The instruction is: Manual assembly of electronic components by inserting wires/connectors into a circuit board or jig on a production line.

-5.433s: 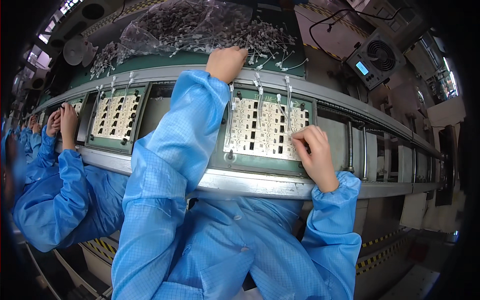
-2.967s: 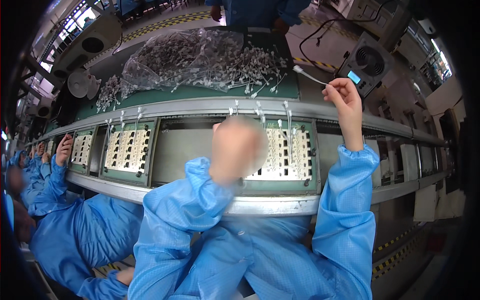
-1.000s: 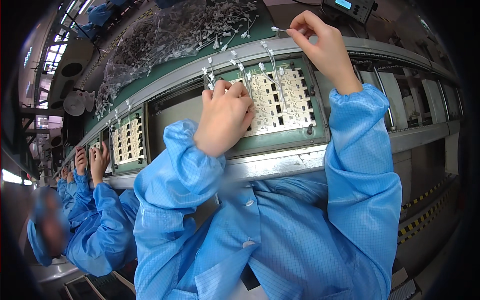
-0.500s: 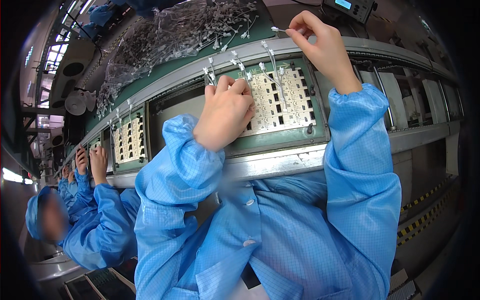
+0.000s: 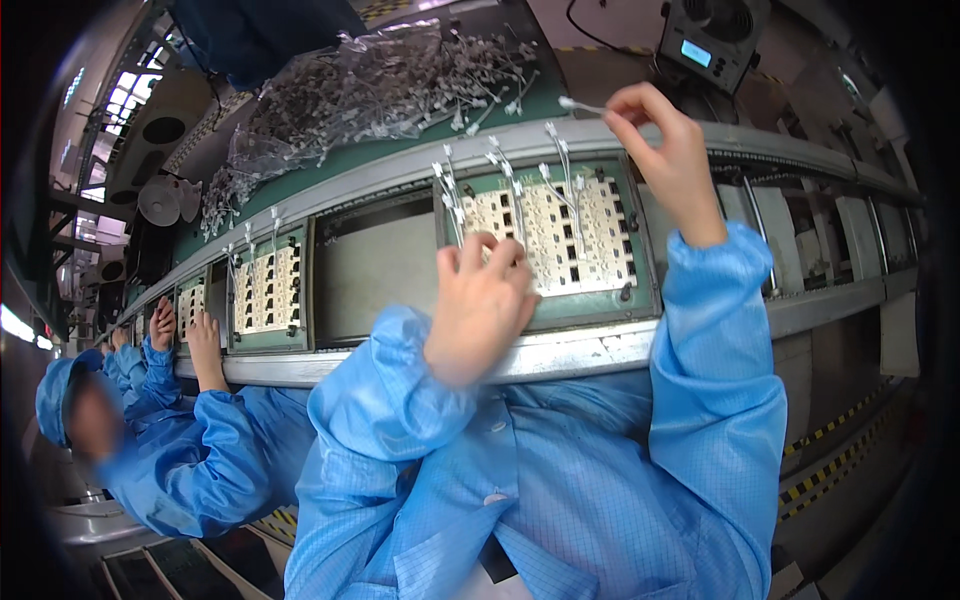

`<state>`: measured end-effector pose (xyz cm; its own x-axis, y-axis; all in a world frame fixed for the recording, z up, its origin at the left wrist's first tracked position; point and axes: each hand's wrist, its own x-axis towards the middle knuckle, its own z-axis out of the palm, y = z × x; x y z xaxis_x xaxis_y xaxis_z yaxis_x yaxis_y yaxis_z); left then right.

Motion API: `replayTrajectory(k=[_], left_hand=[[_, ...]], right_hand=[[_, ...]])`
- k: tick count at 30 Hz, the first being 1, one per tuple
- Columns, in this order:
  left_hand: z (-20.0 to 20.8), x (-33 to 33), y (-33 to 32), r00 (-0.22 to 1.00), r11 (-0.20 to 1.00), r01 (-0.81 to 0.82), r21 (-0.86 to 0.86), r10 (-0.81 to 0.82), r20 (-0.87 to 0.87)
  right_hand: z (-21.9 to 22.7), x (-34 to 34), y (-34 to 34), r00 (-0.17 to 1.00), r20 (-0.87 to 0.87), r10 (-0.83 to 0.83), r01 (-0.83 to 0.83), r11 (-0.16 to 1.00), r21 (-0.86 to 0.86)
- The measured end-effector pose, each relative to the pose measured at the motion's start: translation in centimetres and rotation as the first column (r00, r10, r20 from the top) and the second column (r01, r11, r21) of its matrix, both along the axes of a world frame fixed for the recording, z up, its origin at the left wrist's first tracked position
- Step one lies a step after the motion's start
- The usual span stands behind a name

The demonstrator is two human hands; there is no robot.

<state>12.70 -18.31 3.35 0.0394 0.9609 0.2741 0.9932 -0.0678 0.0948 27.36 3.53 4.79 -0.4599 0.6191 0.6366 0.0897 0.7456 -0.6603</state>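
A cream circuit-board panel with rows of black parts sits in a green tray in front of me. White cable leads with small connectors lie over it, their upper ends past its far edge. My left hand is over the panel's near left part, slightly blurred, its bent fingers apart and fingertips at the board; nothing shows in them. Beyond the panel's far right corner, my right hand pinches a short cable lead whose white connector points left.
A heap of cable leads in clear plastic lies on the green surface behind the metal rail. More panels stand in trays along the line leftward, where a co-worker's hands are. A grey device with a lit screen stands back right.
My left hand has moved down and right, from the leads to the panel's near part, its fingers spreading. The right hand keeps its cable lead. The whole view has shifted slightly.
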Motion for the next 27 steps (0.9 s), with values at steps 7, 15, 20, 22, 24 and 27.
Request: replayTrajectory(k=[7, 15, 20, 22, 24, 27], left_hand=[[0.3, -7.3, 5.1, 0.965, 0.998, -0.058, -0.018, 0.06, 0.255], [-1.7, -15.8, 15.8, 0.924, 0.923, -0.382, -0.041, 0.382, -0.011], [-1.3, -15.4, 15.5, 0.908, 0.95, -0.311, 0.035, 0.286, 0.305], [0.0, -15.8, 14.8, 0.803, 0.929, -0.343, 0.14, 0.212, 0.557], [-0.1, -17.6, 14.5, 0.601, 0.96, -0.268, 0.081, 0.101, 0.793], [1.1, -15.2, 13.6, 0.31, 0.956, -0.282, 0.078, 0.014, 0.951]], right_hand=[[0.2, 6.7, -6.2, 0.994, -0.097, 0.048, -0.081, 0.929, -0.362], [-0.3, 8.1, -11.3, 0.984, -0.063, -0.163, 0.151, 0.974, -0.168], [-1.5, 7.8, -11.1, 0.976, -0.06, -0.209, 0.189, 0.952, -0.242], [-2.7, 7.2, -10.9, 0.978, -0.03, -0.206, 0.2, 0.97, -0.137], [-3.2, 6.1, -11.0, 0.986, -0.015, -0.168, 0.166, 0.982, -0.094], [-3.9, 5.7, -11.0, 0.988, 0.062, -0.143, 0.149, 0.983, -0.105]])
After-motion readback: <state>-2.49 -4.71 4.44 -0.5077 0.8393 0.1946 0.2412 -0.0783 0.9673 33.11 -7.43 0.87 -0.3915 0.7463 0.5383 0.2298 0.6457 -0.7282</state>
